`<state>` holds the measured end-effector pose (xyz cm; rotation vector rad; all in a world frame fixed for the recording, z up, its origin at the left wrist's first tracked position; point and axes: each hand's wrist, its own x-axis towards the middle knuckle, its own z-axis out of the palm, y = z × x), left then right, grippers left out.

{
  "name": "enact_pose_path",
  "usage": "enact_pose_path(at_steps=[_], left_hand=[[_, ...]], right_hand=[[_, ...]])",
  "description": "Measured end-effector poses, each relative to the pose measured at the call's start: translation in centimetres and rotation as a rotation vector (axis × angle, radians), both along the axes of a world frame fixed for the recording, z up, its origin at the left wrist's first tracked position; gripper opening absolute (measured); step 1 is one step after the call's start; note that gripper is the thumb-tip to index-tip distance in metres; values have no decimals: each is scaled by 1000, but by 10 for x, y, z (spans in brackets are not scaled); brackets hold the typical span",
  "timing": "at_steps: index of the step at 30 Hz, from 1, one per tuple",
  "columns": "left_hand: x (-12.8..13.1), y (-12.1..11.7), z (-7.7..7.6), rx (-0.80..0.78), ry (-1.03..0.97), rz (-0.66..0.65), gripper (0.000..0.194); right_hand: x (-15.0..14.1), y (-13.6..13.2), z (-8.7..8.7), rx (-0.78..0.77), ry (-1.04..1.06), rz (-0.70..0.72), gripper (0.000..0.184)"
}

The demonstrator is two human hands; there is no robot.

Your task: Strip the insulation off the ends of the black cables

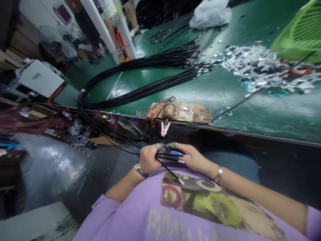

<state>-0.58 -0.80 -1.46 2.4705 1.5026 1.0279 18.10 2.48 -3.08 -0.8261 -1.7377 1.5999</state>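
Several thin black cables (169, 156) with white ends cross in front of my body. My left hand (149, 158), wearing a watch, is closed round them, and their ends stick out to the right. My right hand (192, 158) meets it from the other side, its taped thumb and fingers closed at the cables near my left thumb. Grey tape covers both thumbs, and a blue wrap (175, 153) is on a right finger. What lies exactly between my right fingertips is partly hidden. A pink clip (165, 129) hangs at the table edge just beyond my hands.
A long bundle of black cables (140, 88) loops across the green table (250, 113) and hangs over its edge. A wooden block (192, 112) sits at the edge. White scraps (263, 63), a green basket (298, 33) and a plastic bag (210, 15) lie further back.
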Motion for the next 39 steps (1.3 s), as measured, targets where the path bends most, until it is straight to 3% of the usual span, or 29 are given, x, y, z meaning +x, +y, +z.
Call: enact_pose_path(at_steps=[9, 19, 32, 39], left_hand=[[1, 0, -3, 63, -27, -21, 23], [-1, -2, -8, 43, -5, -20, 24], [-2, -3, -12, -40, 11, -49, 21], [-4, -2, -12, -8, 18, -60, 21]], right_hand=[[6, 1, 1, 2, -59, -2, 35], [7, 4, -5, -6, -52, 20, 43], [6, 5, 2, 33, -56, 71, 43], [4, 4, -1, -36, -20, 90, 50]])
